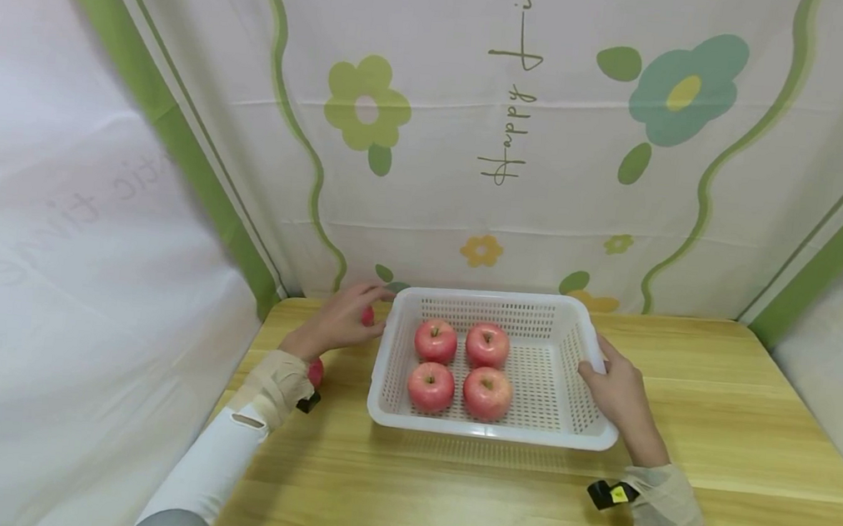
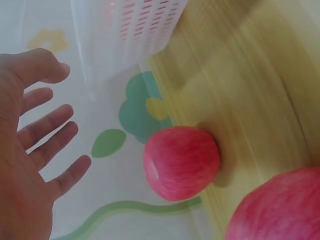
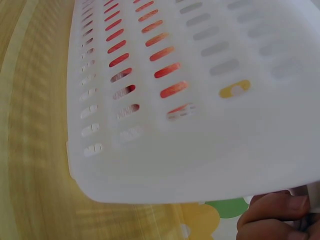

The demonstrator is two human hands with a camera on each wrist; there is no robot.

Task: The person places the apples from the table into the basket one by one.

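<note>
Reaching beside the white basket [image 1: 565,430], the left hand [image 1: 337,322] hovers with fingers spread over a red apple [image 2: 181,162] on the tabletop [image 1: 716,422], not touching. The right hand [image 1: 617,393] grips the basket's right rim. Four apples sit inside. Another apple [image 2: 277,207] is cut off.

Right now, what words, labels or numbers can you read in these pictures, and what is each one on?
"Happy" on the back cloth, rotated sideways in script.
More script above it on the same cloth, cut off at the top edge: unreadable.
Faint mirrored script on the left cloth wall, perhaps "time": too faint to be sure.
White basket, apples: no text.
</note>
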